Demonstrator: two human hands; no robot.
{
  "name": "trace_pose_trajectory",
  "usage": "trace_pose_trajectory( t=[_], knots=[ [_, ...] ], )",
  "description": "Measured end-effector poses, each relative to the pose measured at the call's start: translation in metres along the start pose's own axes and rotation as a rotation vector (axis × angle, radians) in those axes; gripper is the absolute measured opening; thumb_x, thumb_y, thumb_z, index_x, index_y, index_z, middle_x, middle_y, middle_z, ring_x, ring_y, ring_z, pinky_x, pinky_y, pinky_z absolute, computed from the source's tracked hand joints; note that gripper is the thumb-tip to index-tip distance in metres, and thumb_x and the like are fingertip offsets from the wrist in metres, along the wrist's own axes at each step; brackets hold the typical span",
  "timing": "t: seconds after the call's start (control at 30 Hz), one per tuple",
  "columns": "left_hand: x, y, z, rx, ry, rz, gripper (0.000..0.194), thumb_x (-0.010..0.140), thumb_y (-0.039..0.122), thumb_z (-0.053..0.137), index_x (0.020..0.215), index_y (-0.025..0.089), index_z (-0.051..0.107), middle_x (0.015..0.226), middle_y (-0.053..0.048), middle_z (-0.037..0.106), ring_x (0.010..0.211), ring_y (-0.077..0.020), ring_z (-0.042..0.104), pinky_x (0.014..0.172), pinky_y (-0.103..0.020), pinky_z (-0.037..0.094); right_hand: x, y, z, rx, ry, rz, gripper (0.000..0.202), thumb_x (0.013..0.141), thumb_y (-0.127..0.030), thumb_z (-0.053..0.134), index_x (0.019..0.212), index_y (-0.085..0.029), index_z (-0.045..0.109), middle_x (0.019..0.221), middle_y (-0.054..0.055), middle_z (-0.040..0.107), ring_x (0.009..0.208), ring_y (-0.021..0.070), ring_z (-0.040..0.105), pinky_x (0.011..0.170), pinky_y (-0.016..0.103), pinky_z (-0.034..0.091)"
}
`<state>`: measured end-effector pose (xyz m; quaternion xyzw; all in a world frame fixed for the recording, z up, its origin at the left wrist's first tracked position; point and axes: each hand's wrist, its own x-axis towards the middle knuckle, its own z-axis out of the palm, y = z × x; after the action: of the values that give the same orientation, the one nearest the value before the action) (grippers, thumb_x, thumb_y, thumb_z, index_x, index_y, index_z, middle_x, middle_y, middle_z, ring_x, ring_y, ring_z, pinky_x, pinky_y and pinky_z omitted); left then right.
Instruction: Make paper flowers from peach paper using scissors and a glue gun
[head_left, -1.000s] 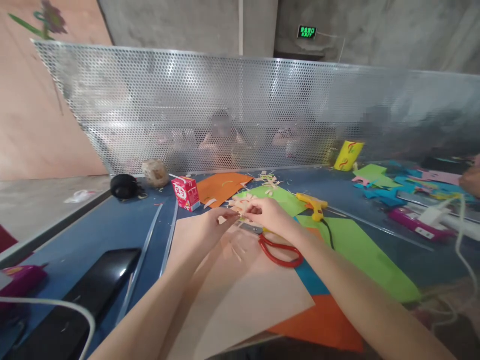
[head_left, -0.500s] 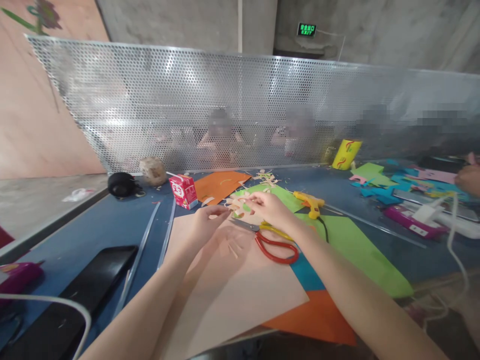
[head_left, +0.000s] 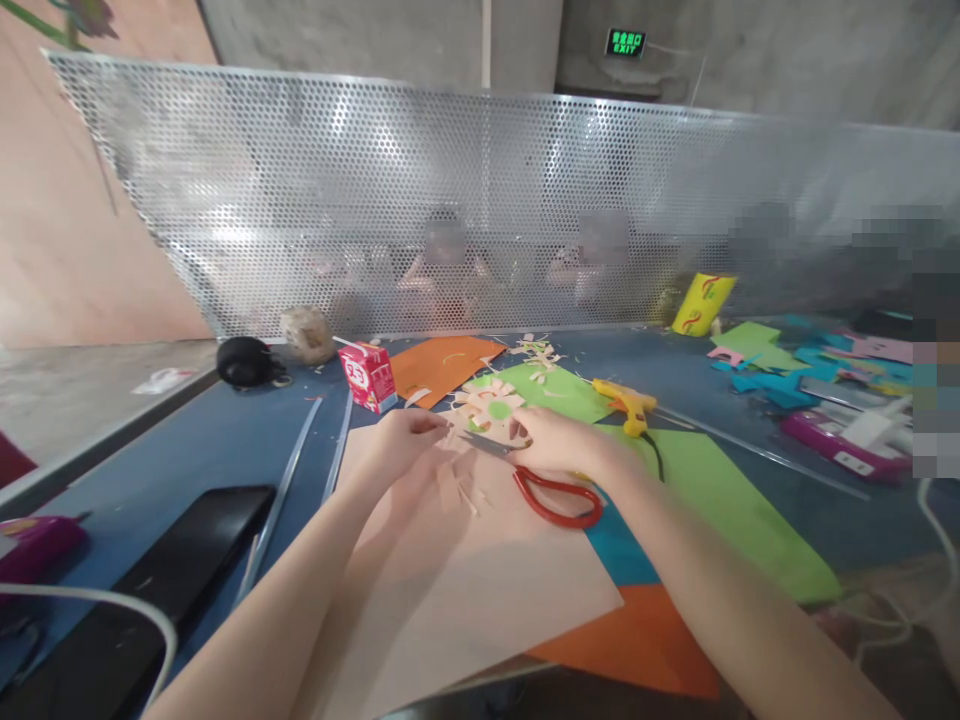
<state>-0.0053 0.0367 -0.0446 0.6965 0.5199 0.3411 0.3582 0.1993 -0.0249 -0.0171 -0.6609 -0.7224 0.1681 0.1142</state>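
Observation:
My left hand (head_left: 405, 440) is closed in a pinch above the pale pink paper (head_left: 480, 590); whatever its fingertips hold is too small to make out. My right hand (head_left: 562, 440) has its fingers curled around the pivot of a pair of scissors (head_left: 559, 522) with red and yellow handles, covering the pivot and most of the yellow handle. The scissors lie on the paper, blades pointing left toward my left hand. Just beyond my hands lies a paper flower (head_left: 495, 405) with pale petals and a green centre. Thin paper strips (head_left: 466, 490) lie below the blades.
A yellow glue gun (head_left: 626, 402) lies right of the flower. Orange (head_left: 442, 365) and green sheets (head_left: 697, 500) spread around. A red drink carton (head_left: 367, 375) stands at left, near clear plastic strips (head_left: 289, 480) and a black phone-like slab (head_left: 172, 570). A perforated metal screen (head_left: 300, 200) rises behind.
My right hand has left the paper flower, moving right and down onto the scissors. My left hand has drawn slightly left. The flower now shows more fully; the view has shifted a little.

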Motion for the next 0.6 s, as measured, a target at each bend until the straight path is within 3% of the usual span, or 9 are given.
trace_pose_trajectory(
  t=[0.2, 0.43, 0.5, 0.6],
  knots=[
    [-0.002, 0.007, -0.001, 0.047, 0.061, 0.017, 0.014, 0.063, 0.029, 0.06, 0.068, 0.019, 0.069, 0.075, -0.003, 0.072, 0.073, -0.0206, 0.065, 0.064, -0.025, 0.047, 0.006, 0.01, -0.012, -0.152, 0.056, 0.187, 0.021, 0.086, -0.029, 0.052, 0.1, -0.015, 0.057, 0.098, 0.005, 0.061, 0.081, 0.0167, 0.06, 0.071, 0.036, 0.049],
    [0.0, 0.005, -0.001, 0.081, 0.14, 0.072, 0.018, 0.062, 0.035, 0.061, 0.068, 0.02, 0.069, 0.073, -0.004, 0.071, 0.071, -0.0222, 0.064, 0.062, -0.027, 0.046, 0.012, 0.043, -0.034, -0.231, 0.297, 0.42, 0.021, 0.088, -0.028, 0.05, 0.107, -0.02, 0.056, 0.111, 0.006, 0.057, 0.092, 0.0185, 0.058, 0.078, 0.038, 0.048],
    [0.002, 0.003, -0.002, 0.079, 0.162, 0.087, 0.02, 0.063, 0.037, 0.06, 0.068, 0.02, 0.069, 0.072, -0.004, 0.071, 0.069, -0.0216, 0.064, 0.061, -0.027, 0.046, 0.017, 0.052, -0.033, -0.208, 0.33, 0.432, 0.023, 0.088, -0.028, 0.05, 0.108, -0.019, 0.055, 0.111, 0.007, 0.057, 0.091, 0.0185, 0.058, 0.077, 0.038, 0.049],
    [0.004, -0.001, -0.003, 0.07, 0.194, 0.102, 0.022, 0.064, 0.038, 0.06, 0.072, 0.019, 0.068, 0.074, -0.004, 0.07, 0.069, -0.0209, 0.064, 0.062, -0.027, 0.046, 0.033, 0.058, -0.021, -0.137, 0.352, 0.332, 0.024, 0.088, -0.028, 0.05, 0.109, -0.018, 0.054, 0.112, 0.007, 0.056, 0.092, 0.019, 0.058, 0.078, 0.039, 0.049]
  ],
)
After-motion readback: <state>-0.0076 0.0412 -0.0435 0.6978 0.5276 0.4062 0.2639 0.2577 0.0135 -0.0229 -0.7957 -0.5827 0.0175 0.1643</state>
